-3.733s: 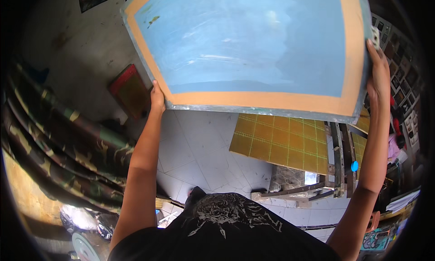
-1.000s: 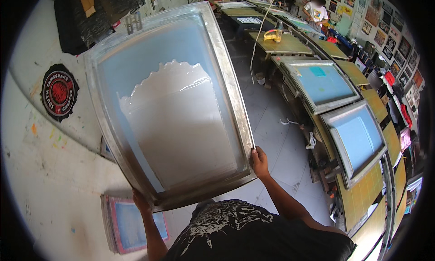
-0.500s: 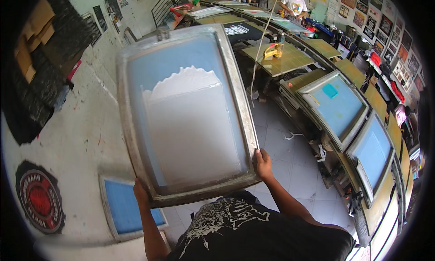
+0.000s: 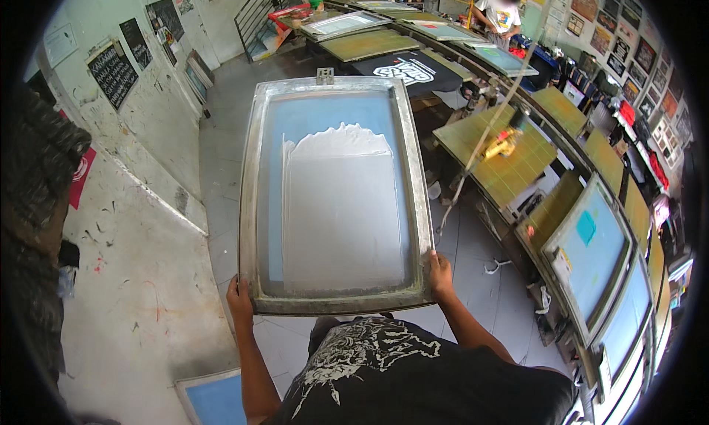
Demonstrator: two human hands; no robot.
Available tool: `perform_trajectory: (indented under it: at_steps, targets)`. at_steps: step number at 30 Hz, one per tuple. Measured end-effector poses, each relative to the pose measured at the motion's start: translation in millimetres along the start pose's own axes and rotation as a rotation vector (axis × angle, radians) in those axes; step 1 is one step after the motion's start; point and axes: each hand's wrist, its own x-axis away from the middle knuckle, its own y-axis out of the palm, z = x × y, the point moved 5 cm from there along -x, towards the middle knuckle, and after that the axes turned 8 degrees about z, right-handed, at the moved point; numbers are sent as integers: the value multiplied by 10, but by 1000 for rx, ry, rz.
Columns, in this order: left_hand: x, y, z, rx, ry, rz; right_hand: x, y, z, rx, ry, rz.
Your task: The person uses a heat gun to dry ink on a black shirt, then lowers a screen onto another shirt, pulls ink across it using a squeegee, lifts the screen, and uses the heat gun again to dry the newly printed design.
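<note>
I hold a large screen printing frame (image 4: 340, 218) out in front of me, its long sides pointing away. The frame has a worn grey metal rim and blue mesh, with a thick whitish-grey layer spread over the middle and lower part. That layer ends in a ragged, raised edge toward the far side. My left hand (image 4: 239, 301) grips the near left corner, fingers partly hidden beneath. On the right side, close to the near corner, my right hand (image 4: 441, 276) is closed round the rim. A small metal bracket (image 4: 325, 75) sits on the far edge.
Along the right runs a curved row of yellowish print boards (image 4: 509, 155), some carrying blue mesh screens (image 4: 591, 251). A yellow tool (image 4: 502, 143) rests on one board. A person (image 4: 500, 15) stands at the far side. Another blue screen (image 4: 214, 397) leans low at the left wall.
The view has swung left, and the frame has straightened from a tilt and lies lower and farther from me. Both hands keep hold of it.
</note>
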Motion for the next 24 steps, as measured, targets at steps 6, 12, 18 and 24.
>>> perform_trajectory:
  at_steps: [6, 12, 18, 24]
  targets:
    - [-2014, 955, 219, -54, 229, 79, -1066, 978, -280, 31, 63, 97]
    - [-4022, 2218, 768, -163, 296, -139, -1920, 1754, -543, -217, 154, 318]
    - [-5575, 3655, 1283, -316, 350, -343, -2670, 2446, -874, -317, 253, 452]
    - [-6658, 5090, 1748, -282, 436, -450, -3593, 2907, -1056, -273, 278, 614]
